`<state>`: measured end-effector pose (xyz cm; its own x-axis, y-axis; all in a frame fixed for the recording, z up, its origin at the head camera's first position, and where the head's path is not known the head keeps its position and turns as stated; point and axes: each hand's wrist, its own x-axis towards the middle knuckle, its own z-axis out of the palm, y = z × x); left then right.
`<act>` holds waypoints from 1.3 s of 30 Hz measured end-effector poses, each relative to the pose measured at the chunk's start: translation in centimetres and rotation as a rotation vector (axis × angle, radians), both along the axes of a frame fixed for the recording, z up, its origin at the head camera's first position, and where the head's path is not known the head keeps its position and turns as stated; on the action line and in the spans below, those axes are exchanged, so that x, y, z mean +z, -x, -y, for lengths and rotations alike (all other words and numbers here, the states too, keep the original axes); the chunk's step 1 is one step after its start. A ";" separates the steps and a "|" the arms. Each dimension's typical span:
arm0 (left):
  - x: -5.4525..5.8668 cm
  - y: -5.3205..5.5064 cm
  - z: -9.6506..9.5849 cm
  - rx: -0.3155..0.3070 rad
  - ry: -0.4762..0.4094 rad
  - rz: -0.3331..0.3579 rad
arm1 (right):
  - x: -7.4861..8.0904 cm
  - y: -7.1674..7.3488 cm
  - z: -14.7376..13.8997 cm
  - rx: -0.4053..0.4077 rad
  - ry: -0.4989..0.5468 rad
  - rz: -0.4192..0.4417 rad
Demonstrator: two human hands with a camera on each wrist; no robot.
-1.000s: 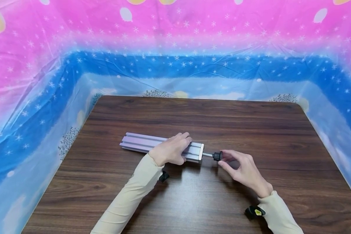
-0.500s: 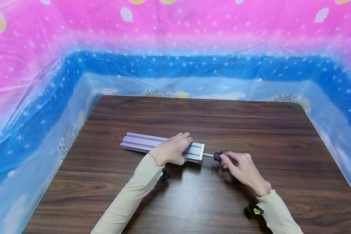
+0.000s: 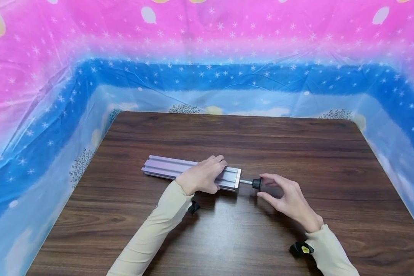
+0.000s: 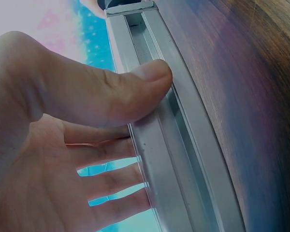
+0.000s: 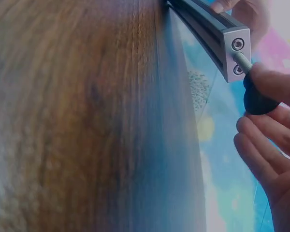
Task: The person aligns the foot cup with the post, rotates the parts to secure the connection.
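A silver aluminium profile with long slots lies on the table. My left hand grips it from above, its thumb on the near slotted side and its fingers across the other side. On the profile's right end is a metal end plate with two socket screws. Between them a threaded rod sticks out, bearing a black leveling foot. My right hand holds this foot at its rim, thumb and fingers curved round it. In the right wrist view the thumb partly covers the foot.
The dark wood-grain table has rounded far corners. A pink and blue patterned cloth hangs round its back and sides. A black strap piece sits at the right wrist, another at the left.
Half a second ago my right thumb and fingers were pinched together at the foot's rim; now they are spread wider around it. The left hand and the profile stay in place.
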<state>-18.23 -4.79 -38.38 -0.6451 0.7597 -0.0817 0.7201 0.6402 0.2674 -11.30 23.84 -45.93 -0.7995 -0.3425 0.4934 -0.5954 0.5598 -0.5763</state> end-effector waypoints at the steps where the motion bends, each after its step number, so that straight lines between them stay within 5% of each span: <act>1: 0.0 0.0 0.0 0.000 -0.001 0.000 | 0.0 0.0 0.0 -0.013 -0.010 0.007; 15: -0.1 -0.1 0.0 0.010 0.004 0.005 | 0.1 0.0 0.3 -0.078 -0.030 0.188; 25: 0.0 -0.2 0.0 0.021 -0.004 0.026 | 0.1 0.1 0.6 -0.093 -0.041 0.202; 29: 0.0 -0.2 -0.1 0.023 -0.004 0.032 | 0.0 -0.1 0.4 -0.083 -0.044 0.161; 39: 0.1 -0.2 -0.1 0.016 -0.002 0.029 | -0.4 -0.1 0.3 0.040 0.026 -0.094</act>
